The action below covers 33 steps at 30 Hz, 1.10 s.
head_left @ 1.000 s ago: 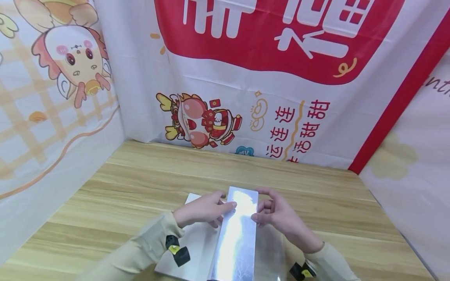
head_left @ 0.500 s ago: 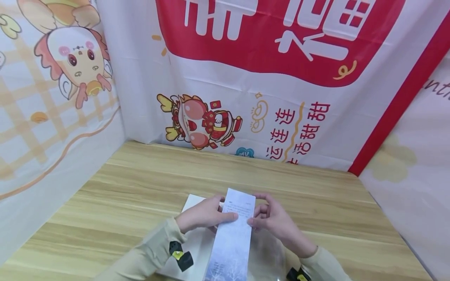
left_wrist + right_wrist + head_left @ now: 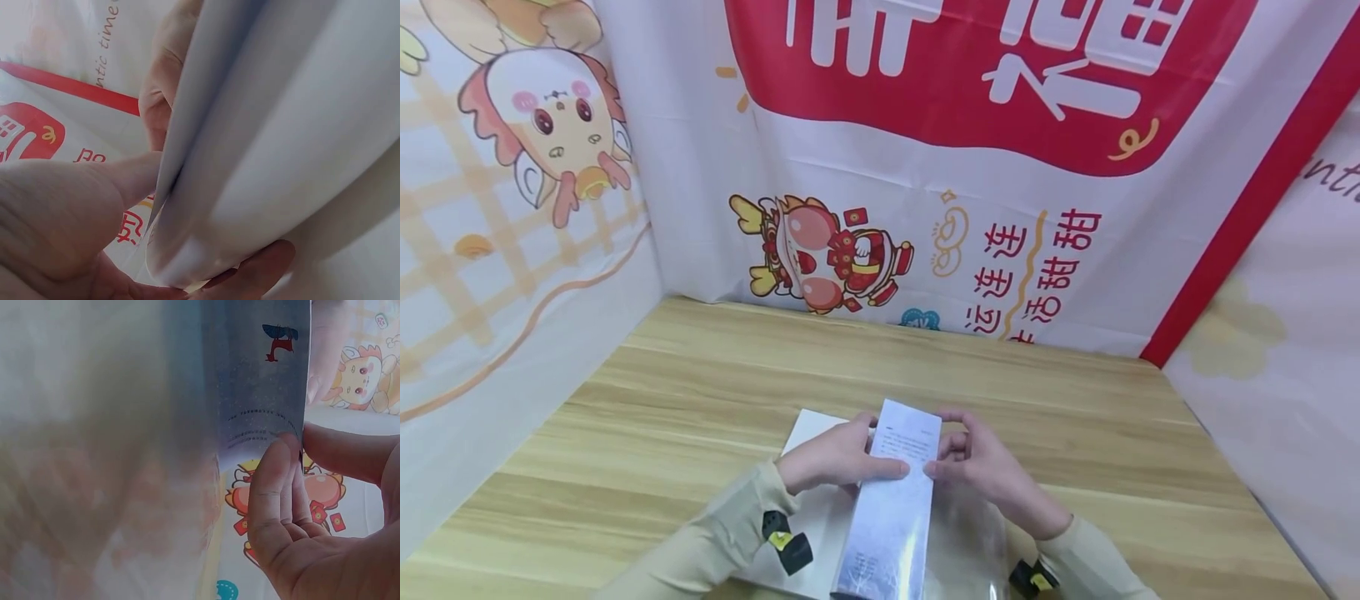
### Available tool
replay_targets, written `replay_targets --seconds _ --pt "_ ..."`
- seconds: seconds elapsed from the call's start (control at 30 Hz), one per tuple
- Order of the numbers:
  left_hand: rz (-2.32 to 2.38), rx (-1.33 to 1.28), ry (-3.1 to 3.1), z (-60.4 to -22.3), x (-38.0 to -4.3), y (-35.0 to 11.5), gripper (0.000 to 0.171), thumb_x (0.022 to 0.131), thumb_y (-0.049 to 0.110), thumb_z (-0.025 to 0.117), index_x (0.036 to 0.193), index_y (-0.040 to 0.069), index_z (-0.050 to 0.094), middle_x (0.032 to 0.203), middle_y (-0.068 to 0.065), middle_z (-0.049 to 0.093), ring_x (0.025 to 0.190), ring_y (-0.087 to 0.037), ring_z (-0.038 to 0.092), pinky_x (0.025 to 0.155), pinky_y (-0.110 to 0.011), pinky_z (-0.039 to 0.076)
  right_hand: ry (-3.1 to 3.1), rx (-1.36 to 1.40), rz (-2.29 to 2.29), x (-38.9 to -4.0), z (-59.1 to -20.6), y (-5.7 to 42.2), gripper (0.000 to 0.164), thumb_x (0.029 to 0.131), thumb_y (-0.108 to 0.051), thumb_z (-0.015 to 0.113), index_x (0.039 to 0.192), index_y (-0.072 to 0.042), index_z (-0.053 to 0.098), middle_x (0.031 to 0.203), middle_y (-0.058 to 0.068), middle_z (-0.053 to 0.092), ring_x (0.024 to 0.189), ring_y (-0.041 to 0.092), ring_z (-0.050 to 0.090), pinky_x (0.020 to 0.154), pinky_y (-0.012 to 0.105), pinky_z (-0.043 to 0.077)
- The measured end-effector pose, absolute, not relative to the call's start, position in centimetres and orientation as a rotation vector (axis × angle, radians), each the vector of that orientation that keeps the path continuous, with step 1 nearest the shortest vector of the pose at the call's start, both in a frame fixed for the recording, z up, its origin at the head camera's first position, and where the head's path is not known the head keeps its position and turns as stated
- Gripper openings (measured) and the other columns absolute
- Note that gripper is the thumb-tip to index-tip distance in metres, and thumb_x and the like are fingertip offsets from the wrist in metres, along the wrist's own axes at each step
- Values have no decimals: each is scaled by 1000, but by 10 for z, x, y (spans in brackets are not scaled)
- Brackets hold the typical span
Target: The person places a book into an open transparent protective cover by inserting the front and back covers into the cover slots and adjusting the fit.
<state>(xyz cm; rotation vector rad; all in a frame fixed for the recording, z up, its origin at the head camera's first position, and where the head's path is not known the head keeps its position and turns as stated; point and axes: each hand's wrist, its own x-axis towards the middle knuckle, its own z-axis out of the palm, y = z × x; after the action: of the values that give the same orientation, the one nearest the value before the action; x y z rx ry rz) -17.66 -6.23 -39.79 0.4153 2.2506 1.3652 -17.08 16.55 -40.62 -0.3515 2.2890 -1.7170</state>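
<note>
A pale blue, glossy printed flap (image 3: 887,525), seemingly part of a book jacket, lies lengthwise before me with small text near its far end. My left hand (image 3: 827,457) pinches its left edge, thumb on top; the left wrist view shows fingers under a curved white sheet (image 3: 269,175). At the opposite edge, my right hand (image 3: 996,475) pinches the flap between thumb and fingers. In the right wrist view, the printed outer side (image 3: 256,375) carries a small red-and-blue animal picture and curved text. A white panel (image 3: 816,533) lies beneath, left of the flap.
A clear plastic sheet (image 3: 970,533) spreads to the right of the flap, under my right forearm. Everything rests on a wood-grain table (image 3: 700,375). A printed cloth (image 3: 880,150) hangs behind the table, with more cloth at both sides.
The flap has tilted and shifted slightly left, so the strong glare has faded and its printing shows. Both hands have moved with it, the right a little left and toward me.
</note>
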Motion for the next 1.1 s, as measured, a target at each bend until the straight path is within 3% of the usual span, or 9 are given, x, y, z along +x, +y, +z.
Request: replay_targets --seconds 0.63,0.9,1.1 --pt "1348 419 2324 -401 -174 -60 70 80 20 72 132 -7 33 86 -10 58 62 -20 63 49 -35 53 2300 -410 -1659 -173 -416 167 72 76 0 74 136 2 33 81 14 61 66 21 58 60 36 53" --pt "1392 399 2339 -407 -174 -56 73 77 15 74 131 -10 32 84 -11 58 58 -20 63 46 -34 52 2335 -513 -1361 -172 -406 179 96 78 -13 76 147 6 12 90 12 62 81 25 62 73 35 53" --pt "1374 423 2378 -408 -174 -55 77 76 14 74 133 -11 30 83 -10 58 57 -18 62 46 -33 52 2652 -698 -803 -163 -400 178 81 67 -30 82 132 3 47 111 13 56 99 27 55 83 40 48"
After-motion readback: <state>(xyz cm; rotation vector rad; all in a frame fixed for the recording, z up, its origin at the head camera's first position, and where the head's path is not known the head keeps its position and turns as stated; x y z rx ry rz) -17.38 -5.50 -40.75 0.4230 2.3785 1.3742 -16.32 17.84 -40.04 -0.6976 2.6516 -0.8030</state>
